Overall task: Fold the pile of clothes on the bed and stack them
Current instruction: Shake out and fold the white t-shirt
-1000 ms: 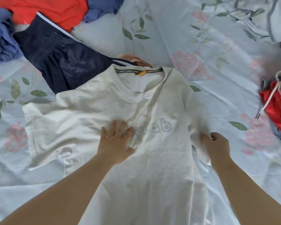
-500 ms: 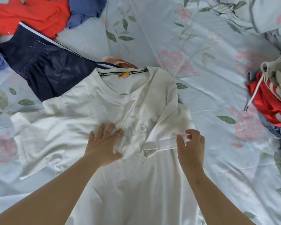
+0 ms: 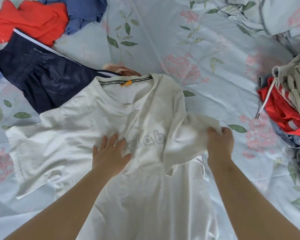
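Observation:
A white T-shirt lies face up on the bed, collar away from me, grey lettering on its chest. My left hand rests flat on the chest with fingers spread, just left of the lettering. My right hand grips the shirt's right sleeve, which is bunched and lifted at the right edge of the shirt. The shirt's left sleeve lies spread out flat.
Dark navy shorts lie beyond the shirt's left shoulder, with a red garment and a blue one behind them. At the right edge sits a heap of red and khaki clothes. The floral bedsheet covers the bed.
My right hand folded the right sleeve in over the chest, then drew it back out to the right, still holding it. My left hand stayed pressed on the chest.

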